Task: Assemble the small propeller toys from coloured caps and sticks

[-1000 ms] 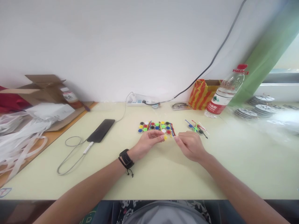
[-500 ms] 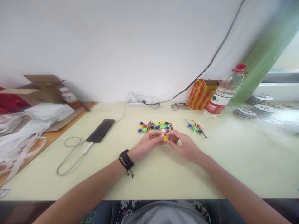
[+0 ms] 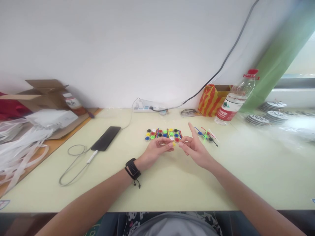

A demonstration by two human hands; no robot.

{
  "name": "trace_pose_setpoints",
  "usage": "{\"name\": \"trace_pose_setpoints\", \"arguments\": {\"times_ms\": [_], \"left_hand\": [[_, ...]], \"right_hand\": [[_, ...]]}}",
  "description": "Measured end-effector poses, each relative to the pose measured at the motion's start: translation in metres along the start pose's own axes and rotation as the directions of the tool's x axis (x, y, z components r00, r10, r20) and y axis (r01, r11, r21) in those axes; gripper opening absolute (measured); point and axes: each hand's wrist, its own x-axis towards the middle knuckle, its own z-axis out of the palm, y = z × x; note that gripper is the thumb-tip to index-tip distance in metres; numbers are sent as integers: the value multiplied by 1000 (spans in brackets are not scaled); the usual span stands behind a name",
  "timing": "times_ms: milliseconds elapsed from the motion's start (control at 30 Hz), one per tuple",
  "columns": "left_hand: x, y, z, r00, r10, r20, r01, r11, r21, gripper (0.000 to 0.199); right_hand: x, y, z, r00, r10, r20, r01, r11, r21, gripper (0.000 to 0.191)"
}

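Observation:
My left hand [image 3: 158,147] pinches a small yellow plastic piece [image 3: 174,144] between thumb and fingertips, low over the table. Just right of it, my right hand [image 3: 195,150] has its index finger stretched up and away, the other fingers curled near the thumb; nothing shows in it. Behind my hands lie rows of small coloured discs [image 3: 148,134] in black, white, red, blue, green and yellow, with bundles of thin coloured sticks [image 3: 157,132] among them. Beyond my right hand, a small group of coloured sticks and discs [image 3: 205,135] lies crossed on the table.
A phone [image 3: 105,138] on a charging cable lies at left. Along the wall are a power strip [image 3: 145,109], glasses [image 3: 189,112], a striped bag [image 3: 206,101] and a water bottle [image 3: 232,105]. Stacked round discs [image 3: 257,120] stand at right, boxes [image 3: 46,95] at far left.
My right hand has come off the yellow piece, moved slightly right and raised its index finger. My left hand stays in place, still pinching the piece.

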Motion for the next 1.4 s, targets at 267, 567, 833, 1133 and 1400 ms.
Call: {"name": "trace_pose_setpoints", "arguments": {"times_ms": [267, 567, 833, 1133, 1400], "left_hand": [[0, -1, 1, 1000, -6, -23, 7, 1000, 23, 33], [-1, 3, 3, 1000, -17, -5, 17, 1000, -24, 31], [-2, 5, 3, 1000, -9, 1, 9, 1000, -15, 32], [-2, 3, 1, 1000, 1, 5, -1, 1000, -5, 32], [0, 1, 0, 999, -28, -33, 28, 1000, 8, 32]], "right_hand": [[2, -7, -11, 998, -65, 9, 65, 998, 0, 53], [1, -7, -3, 995, -23, 101, 35, 993, -112, 31], [-1, 0, -3, 988, -153, 33, 156, 954, -257, 56], [-2, 4, -2, 976, -208, -64, 185, 948, -259, 60], [3, 2, -9, 998, -8, 56, 20, 976, -218, 61]]}}
